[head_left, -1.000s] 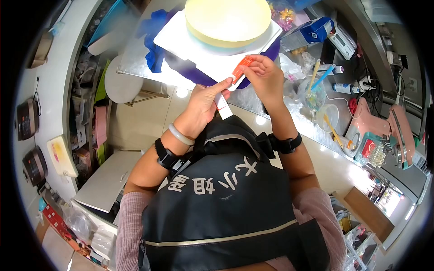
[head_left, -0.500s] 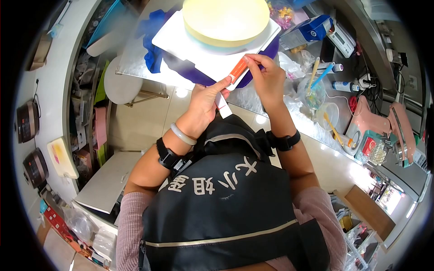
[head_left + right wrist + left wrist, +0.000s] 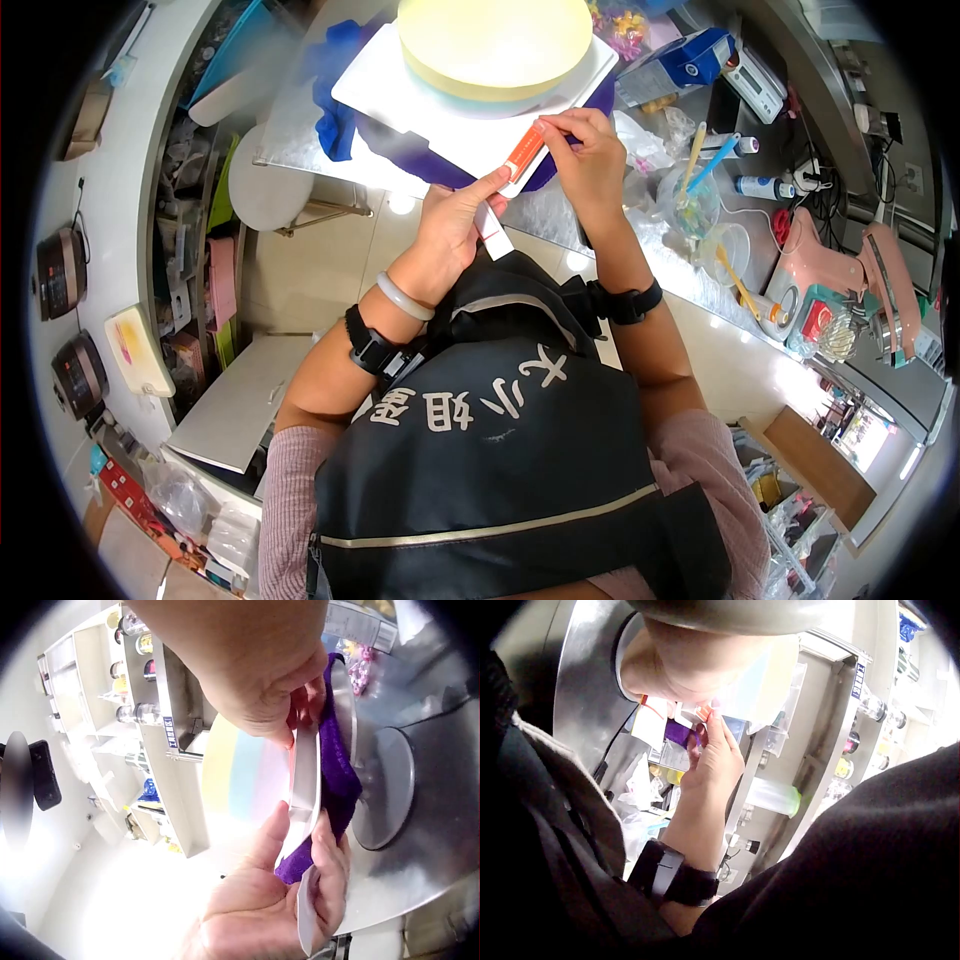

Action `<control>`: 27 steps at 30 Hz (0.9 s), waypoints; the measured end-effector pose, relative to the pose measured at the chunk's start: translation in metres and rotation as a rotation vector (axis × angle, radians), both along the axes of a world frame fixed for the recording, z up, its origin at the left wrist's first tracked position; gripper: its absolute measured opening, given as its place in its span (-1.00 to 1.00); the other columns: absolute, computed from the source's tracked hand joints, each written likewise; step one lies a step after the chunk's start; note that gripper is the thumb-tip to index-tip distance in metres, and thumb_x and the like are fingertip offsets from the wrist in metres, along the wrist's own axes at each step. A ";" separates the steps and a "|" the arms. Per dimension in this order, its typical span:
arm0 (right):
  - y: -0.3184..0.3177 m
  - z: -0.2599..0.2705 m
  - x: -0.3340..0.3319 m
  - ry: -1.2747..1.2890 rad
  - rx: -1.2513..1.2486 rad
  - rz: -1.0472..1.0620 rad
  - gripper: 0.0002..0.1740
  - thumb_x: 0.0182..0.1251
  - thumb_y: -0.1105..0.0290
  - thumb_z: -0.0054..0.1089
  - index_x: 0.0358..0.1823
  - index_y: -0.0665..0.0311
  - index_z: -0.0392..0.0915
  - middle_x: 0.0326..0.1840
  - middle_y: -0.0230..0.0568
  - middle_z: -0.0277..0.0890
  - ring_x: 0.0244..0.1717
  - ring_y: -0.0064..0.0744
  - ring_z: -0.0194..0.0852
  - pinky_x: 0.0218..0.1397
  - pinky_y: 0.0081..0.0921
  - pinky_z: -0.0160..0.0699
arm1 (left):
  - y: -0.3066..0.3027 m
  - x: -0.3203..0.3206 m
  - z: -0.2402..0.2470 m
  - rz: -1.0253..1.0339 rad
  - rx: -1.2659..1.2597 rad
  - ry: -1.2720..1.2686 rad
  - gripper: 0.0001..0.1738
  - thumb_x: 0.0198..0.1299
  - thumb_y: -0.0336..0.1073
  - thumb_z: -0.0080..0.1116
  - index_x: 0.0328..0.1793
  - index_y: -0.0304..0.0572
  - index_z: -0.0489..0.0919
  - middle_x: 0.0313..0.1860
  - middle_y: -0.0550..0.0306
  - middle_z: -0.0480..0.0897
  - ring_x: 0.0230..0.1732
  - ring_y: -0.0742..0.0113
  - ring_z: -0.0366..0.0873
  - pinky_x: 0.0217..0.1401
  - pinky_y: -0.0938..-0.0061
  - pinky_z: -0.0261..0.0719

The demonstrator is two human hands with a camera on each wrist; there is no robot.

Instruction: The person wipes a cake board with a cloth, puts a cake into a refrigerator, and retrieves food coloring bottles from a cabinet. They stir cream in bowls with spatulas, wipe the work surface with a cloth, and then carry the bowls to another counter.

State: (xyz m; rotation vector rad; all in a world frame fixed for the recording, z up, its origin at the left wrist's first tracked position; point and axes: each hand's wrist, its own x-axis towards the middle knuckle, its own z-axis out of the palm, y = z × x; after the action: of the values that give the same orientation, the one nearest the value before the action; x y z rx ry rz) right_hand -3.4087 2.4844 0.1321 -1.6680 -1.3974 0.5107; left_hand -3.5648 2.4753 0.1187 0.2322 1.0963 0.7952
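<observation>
An orange-and-white label strip (image 3: 524, 150) runs along the near edge of a white square cake board (image 3: 372, 88). My left hand (image 3: 448, 222) pinches its lower part at the board's edge, thumb above and fingers below, and a loose white tail (image 3: 494, 240) hangs from those fingers. With thumb and index finger, my right hand (image 3: 594, 172) pinches the strip's far end. On the board stands a round cake (image 3: 495, 42), yellow on top, with blue and pink bands on its side (image 3: 251, 769). Purple cloth (image 3: 341, 780) shows under the board, over a metal turntable (image 3: 386, 787).
To the right on the metal worktable are a cup with spatulas (image 3: 690, 208), a clear cup (image 3: 724, 250), a kitchen scale (image 3: 755, 85), a blue carton (image 3: 680, 70) and a pink stand mixer (image 3: 885, 275). A round stool (image 3: 268, 178) stands at the left.
My right hand's fingertips have shifted from over the orange part up to the strip's far end, uncovering more of it. The left hand keeps its pinch in nearly the same place.
</observation>
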 end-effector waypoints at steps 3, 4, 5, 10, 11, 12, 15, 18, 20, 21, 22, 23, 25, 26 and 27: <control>0.001 -0.003 0.002 -0.002 0.016 0.006 -0.86 0.05 0.44 0.29 -0.34 0.30 0.65 -0.33 -0.25 0.48 -0.37 -0.54 0.46 -0.40 -0.69 0.41 | 0.000 0.001 0.002 0.006 -0.006 0.007 -0.57 -0.15 -0.39 0.44 -0.29 -0.61 0.48 -0.40 -0.10 0.58 -0.48 0.35 0.52 -0.46 0.59 0.50; 0.001 -0.004 0.002 -0.002 0.015 0.008 -0.86 0.05 0.44 0.29 -0.34 0.30 0.65 -0.33 -0.25 0.48 -0.37 -0.54 0.46 -0.40 -0.69 0.41 | 0.000 0.001 0.003 0.012 -0.004 0.003 -0.58 -0.15 -0.39 0.44 -0.30 -0.60 0.48 -0.41 -0.10 0.58 -0.48 0.35 0.52 -0.46 0.59 0.50; 0.001 -0.004 0.002 -0.007 0.019 0.005 -0.86 0.05 0.44 0.29 -0.34 0.30 0.65 -0.33 -0.25 0.48 -0.37 -0.54 0.47 -0.40 -0.68 0.42 | -0.001 0.002 0.004 0.018 -0.002 0.000 -0.58 -0.15 -0.38 0.44 -0.30 -0.59 0.49 -0.41 -0.09 0.57 -0.48 0.35 0.52 -0.46 0.59 0.50; 0.001 -0.005 -0.001 -0.019 0.064 -0.022 -0.84 0.03 0.33 0.30 -0.39 0.23 0.67 -0.34 -0.23 0.47 -0.45 -0.42 0.45 -0.44 -0.59 0.41 | -0.002 0.005 0.001 0.011 -0.019 0.001 -0.61 -0.13 -0.40 0.42 -0.27 -0.57 0.49 -0.41 -0.07 0.57 -0.47 0.34 0.52 -0.45 0.58 0.51; -0.001 -0.004 -0.004 -0.040 0.031 -0.076 -0.81 0.01 0.33 0.32 -0.36 0.26 0.65 -0.33 -0.24 0.47 -0.45 -0.43 0.45 -0.43 -0.59 0.42 | -0.002 0.004 -0.002 -0.007 -0.039 -0.012 -0.63 -0.11 -0.44 0.39 -0.24 -0.53 0.49 -0.40 -0.06 0.58 -0.46 0.33 0.54 -0.43 0.57 0.52; -0.001 -0.001 -0.005 -0.063 0.002 -0.127 -0.77 0.00 0.33 0.34 -0.33 0.29 0.63 -0.33 -0.25 0.47 -0.45 -0.45 0.45 -0.42 -0.58 0.43 | -0.002 0.004 -0.003 -0.002 -0.037 -0.016 -0.63 -0.11 -0.44 0.39 -0.24 -0.53 0.49 -0.40 -0.06 0.58 -0.46 0.33 0.54 -0.43 0.57 0.52; 0.004 0.001 -0.008 0.245 0.029 -0.270 -0.68 -0.03 0.36 0.38 -0.26 0.34 0.54 -0.33 -0.26 0.47 -0.43 -0.52 0.45 -0.38 -0.61 0.45 | -0.007 -0.009 -0.013 -0.150 0.087 -0.161 -0.74 0.03 -0.56 0.16 -0.11 -0.34 0.49 -0.29 0.00 0.61 -0.29 0.27 0.60 -0.26 0.51 0.57; 0.007 -0.006 0.003 0.161 -0.028 -0.230 -0.68 0.00 0.44 0.36 -0.23 0.36 0.46 -0.32 -0.24 0.48 -0.40 -0.58 0.43 -0.34 -0.63 0.45 | -0.013 -0.031 -0.020 -0.134 -0.129 -0.216 -0.78 0.15 -0.50 0.04 -0.06 -0.36 0.46 -0.23 -0.03 0.60 -0.23 0.22 0.61 -0.23 0.47 0.60; 0.006 -0.014 0.010 0.215 0.035 -0.179 -0.75 0.05 0.49 0.32 -0.25 0.37 0.48 -0.32 -0.22 0.49 -0.41 -0.58 0.42 -0.35 -0.65 0.44 | -0.022 -0.050 -0.029 -0.093 -0.107 -0.218 -0.78 0.24 -0.42 -0.06 -0.03 -0.37 0.43 -0.18 -0.04 0.59 -0.17 0.21 0.61 -0.23 0.46 0.62; 0.002 -0.019 0.011 0.111 0.057 -0.160 -0.78 0.08 0.50 0.29 -0.26 0.37 0.47 -0.32 -0.22 0.48 -0.39 -0.53 0.42 -0.31 -0.61 0.44 | -0.027 -0.063 -0.033 -0.076 -0.143 -0.197 -0.79 0.24 -0.41 -0.06 -0.04 -0.35 0.43 -0.19 -0.04 0.59 -0.17 0.21 0.61 -0.21 0.45 0.62; -0.002 -0.021 0.011 0.014 0.088 -0.132 -0.82 0.11 0.52 0.25 -0.26 0.37 0.47 -0.32 -0.23 0.48 -0.36 -0.48 0.43 -0.27 -0.58 0.44 | -0.031 -0.078 -0.040 -0.050 -0.178 -0.175 -0.80 0.25 -0.40 -0.06 -0.05 -0.34 0.43 -0.19 -0.03 0.59 -0.16 0.21 0.61 -0.19 0.44 0.63; -0.005 -0.022 0.010 -0.117 0.163 -0.025 -0.83 0.13 0.53 0.23 -0.25 0.37 0.47 -0.28 -0.20 0.46 -0.30 -0.40 0.41 -0.20 -0.53 0.42 | -0.039 -0.095 -0.052 0.023 -0.203 -0.170 -0.79 0.25 -0.39 -0.05 -0.04 -0.34 0.43 -0.21 -0.01 0.58 -0.17 0.22 0.60 -0.12 0.39 0.63; -0.013 -0.023 -0.002 -0.297 0.237 0.122 -0.84 0.17 0.55 0.15 -0.21 0.37 0.46 -0.20 -0.13 0.42 -0.17 -0.27 0.37 -0.07 -0.44 0.37 | -0.064 -0.140 -0.093 0.137 -0.233 -0.088 -0.78 0.24 -0.41 -0.04 -0.02 -0.34 0.43 -0.22 -0.01 0.58 -0.18 0.21 0.60 -0.10 0.37 0.62; -0.016 -0.023 -0.007 -0.373 0.242 0.150 -0.85 0.19 0.57 0.11 -0.19 0.37 0.45 -0.15 -0.09 0.39 -0.11 -0.22 0.33 0.00 -0.39 0.33 | -0.081 -0.163 -0.116 0.158 -0.252 -0.038 -0.77 0.23 -0.42 -0.03 -0.01 -0.33 0.43 -0.22 0.00 0.57 -0.19 0.21 0.60 -0.07 0.34 0.62; -0.017 -0.029 -0.005 -0.481 0.264 0.143 -0.85 0.22 0.57 0.06 -0.17 0.41 0.43 -0.11 -0.05 0.36 -0.10 -0.20 0.32 0.02 -0.38 0.32 | -0.100 -0.186 -0.134 0.285 -0.290 0.020 -0.79 0.20 -0.47 0.00 -0.04 -0.32 0.43 -0.24 0.02 0.55 -0.21 0.18 0.59 -0.07 0.31 0.61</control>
State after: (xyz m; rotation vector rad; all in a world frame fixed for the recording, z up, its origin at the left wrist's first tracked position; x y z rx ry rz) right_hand -3.4138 2.4669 0.1034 -1.5368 -1.8500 -0.0118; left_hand -3.7506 2.3754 -0.0153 -0.1649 1.2650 0.8748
